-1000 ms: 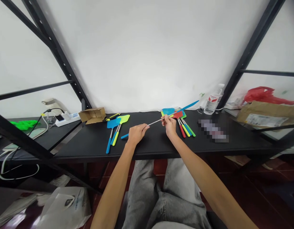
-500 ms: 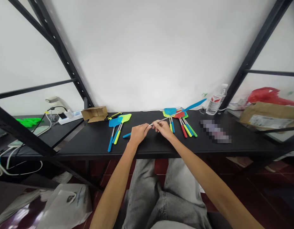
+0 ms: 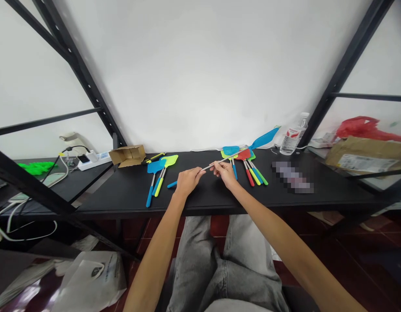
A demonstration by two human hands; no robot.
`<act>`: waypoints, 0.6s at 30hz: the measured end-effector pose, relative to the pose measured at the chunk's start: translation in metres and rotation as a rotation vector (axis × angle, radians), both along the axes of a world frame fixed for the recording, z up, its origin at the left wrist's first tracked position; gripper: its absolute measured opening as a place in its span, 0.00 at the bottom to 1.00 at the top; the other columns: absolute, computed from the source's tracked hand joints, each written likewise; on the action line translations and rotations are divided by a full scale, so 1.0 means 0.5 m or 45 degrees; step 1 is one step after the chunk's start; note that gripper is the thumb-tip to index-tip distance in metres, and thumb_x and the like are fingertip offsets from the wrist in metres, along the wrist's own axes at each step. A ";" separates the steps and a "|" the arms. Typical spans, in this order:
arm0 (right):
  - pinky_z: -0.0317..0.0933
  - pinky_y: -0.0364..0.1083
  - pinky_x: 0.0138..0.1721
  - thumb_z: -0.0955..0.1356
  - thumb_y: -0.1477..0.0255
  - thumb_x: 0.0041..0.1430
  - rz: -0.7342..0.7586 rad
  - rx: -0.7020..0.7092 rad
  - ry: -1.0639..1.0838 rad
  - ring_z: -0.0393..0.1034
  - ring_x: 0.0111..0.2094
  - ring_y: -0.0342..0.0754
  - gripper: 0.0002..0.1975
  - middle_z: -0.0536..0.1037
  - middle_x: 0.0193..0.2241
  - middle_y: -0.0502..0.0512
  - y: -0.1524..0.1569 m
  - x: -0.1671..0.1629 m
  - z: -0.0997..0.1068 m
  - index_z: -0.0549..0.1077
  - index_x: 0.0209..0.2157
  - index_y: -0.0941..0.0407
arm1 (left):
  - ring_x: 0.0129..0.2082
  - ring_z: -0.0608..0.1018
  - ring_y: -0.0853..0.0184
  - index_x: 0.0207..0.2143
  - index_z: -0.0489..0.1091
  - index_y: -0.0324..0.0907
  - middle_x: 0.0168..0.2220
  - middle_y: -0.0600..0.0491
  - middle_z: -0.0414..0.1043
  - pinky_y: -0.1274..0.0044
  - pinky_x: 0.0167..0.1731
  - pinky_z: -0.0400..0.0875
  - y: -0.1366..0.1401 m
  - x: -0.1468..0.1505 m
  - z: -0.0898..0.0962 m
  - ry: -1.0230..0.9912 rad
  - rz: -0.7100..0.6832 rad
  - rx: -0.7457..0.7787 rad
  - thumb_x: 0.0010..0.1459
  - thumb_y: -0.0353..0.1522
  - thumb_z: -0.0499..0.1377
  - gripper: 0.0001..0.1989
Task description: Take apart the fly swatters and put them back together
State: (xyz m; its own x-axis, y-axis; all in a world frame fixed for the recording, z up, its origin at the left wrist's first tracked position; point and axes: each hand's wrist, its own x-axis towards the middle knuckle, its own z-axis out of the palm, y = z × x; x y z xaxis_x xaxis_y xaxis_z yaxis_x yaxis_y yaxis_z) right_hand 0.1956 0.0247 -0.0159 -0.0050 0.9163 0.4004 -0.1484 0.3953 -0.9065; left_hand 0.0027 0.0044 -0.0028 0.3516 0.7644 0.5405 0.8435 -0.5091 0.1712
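A blue fly swatter (image 3: 264, 138) with a thin metal rod is held slantwise above the black table, its head up at the right. My left hand (image 3: 187, 181) is closed around its lower part, and the blue handle end sticks out to the left. On the rod, my right hand (image 3: 223, 171) pinches with thumb and fingers. Left of my hands lie several swatters, among them a blue swatter (image 3: 155, 167) and a yellow-green swatter (image 3: 169, 160). Behind and right of my right hand, several more lie with heads overlapping, including a red swatter (image 3: 245, 154) and a blue swatter (image 3: 230, 150).
An open cardboard box (image 3: 127, 156) and a yellow-black cutter (image 3: 155, 157) lie at the back left. On the right stand a water bottle (image 3: 294, 135) and a large carton (image 3: 366, 157) with a red bag (image 3: 366, 128). Black shelf posts (image 3: 350, 60) frame both sides.
The held swatter's head has turned, so more of its flat face shows now. My right hand has shifted slightly along the rod, away from my left. The view has moved a little.
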 end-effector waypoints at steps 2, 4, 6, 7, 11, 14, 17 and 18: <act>0.54 0.42 0.20 0.70 0.48 0.54 -0.023 0.000 0.054 0.64 0.22 0.42 0.23 0.78 0.26 0.55 0.004 0.002 -0.001 0.80 0.31 0.56 | 0.38 0.79 0.65 0.43 0.75 0.49 0.39 0.52 0.80 0.77 0.32 0.59 0.000 -0.002 0.001 -0.006 0.007 -0.004 0.69 0.46 0.47 0.20; 0.54 0.42 0.19 0.71 0.48 0.53 -0.053 0.006 0.117 0.64 0.21 0.41 0.24 0.77 0.25 0.54 0.007 0.005 -0.001 0.79 0.30 0.56 | 0.39 0.79 0.64 0.43 0.75 0.49 0.39 0.53 0.80 0.77 0.32 0.59 0.000 -0.003 0.000 -0.014 0.013 0.001 0.69 0.46 0.47 0.20; 0.54 0.42 0.19 0.71 0.47 0.52 -0.097 0.011 0.166 0.63 0.20 0.41 0.24 0.76 0.23 0.54 0.008 0.007 0.001 0.79 0.29 0.57 | 0.39 0.79 0.64 0.43 0.75 0.49 0.39 0.53 0.80 0.77 0.31 0.59 0.000 -0.003 0.000 -0.021 0.015 0.002 0.69 0.46 0.47 0.20; 0.54 0.42 0.18 0.71 0.47 0.52 -0.121 0.012 0.183 0.63 0.20 0.41 0.25 0.75 0.23 0.54 0.008 0.008 0.003 0.79 0.29 0.57 | 0.39 0.79 0.64 0.43 0.75 0.49 0.39 0.53 0.80 0.77 0.31 0.59 0.000 -0.003 -0.001 -0.022 0.013 -0.002 0.69 0.46 0.47 0.20; 0.54 0.42 0.18 0.71 0.47 0.52 -0.200 0.019 0.240 0.61 0.19 0.40 0.25 0.74 0.22 0.52 0.007 0.010 0.006 0.78 0.29 0.57 | 0.39 0.79 0.64 0.44 0.75 0.49 0.39 0.52 0.80 0.77 0.32 0.60 0.001 -0.002 0.000 -0.018 0.012 -0.017 0.69 0.46 0.47 0.20; 0.53 0.41 0.18 0.71 0.48 0.52 -0.224 0.043 0.324 0.61 0.19 0.39 0.24 0.73 0.21 0.52 0.010 0.013 0.005 0.78 0.29 0.58 | 0.39 0.79 0.65 0.43 0.75 0.49 0.39 0.53 0.80 0.77 0.31 0.59 0.001 -0.002 0.001 -0.012 0.011 -0.014 0.69 0.46 0.48 0.19; 0.53 0.41 0.19 0.71 0.48 0.53 -0.270 0.047 0.390 0.61 0.19 0.39 0.24 0.72 0.21 0.51 0.016 0.019 0.004 0.77 0.28 0.58 | 0.38 0.79 0.65 0.42 0.75 0.49 0.38 0.54 0.80 0.77 0.30 0.58 0.001 -0.002 0.002 0.000 0.007 0.000 0.69 0.46 0.48 0.18; 0.53 0.41 0.19 0.71 0.48 0.53 -0.292 0.048 0.405 0.61 0.19 0.39 0.25 0.72 0.21 0.51 0.018 0.021 0.004 0.77 0.28 0.58 | 0.38 0.79 0.65 0.42 0.75 0.49 0.38 0.55 0.80 0.77 0.30 0.58 0.001 -0.003 0.001 0.003 0.005 0.005 0.69 0.45 0.48 0.18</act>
State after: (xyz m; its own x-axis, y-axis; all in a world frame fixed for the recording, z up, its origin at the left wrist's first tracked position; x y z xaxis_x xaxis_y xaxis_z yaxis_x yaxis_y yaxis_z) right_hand 0.2059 0.0335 -0.0141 0.3278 0.8639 0.3823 -0.3240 0.4829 -0.8135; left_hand 0.0014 0.0047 -0.0020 0.3500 0.7633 0.5429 0.8457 -0.5067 0.1672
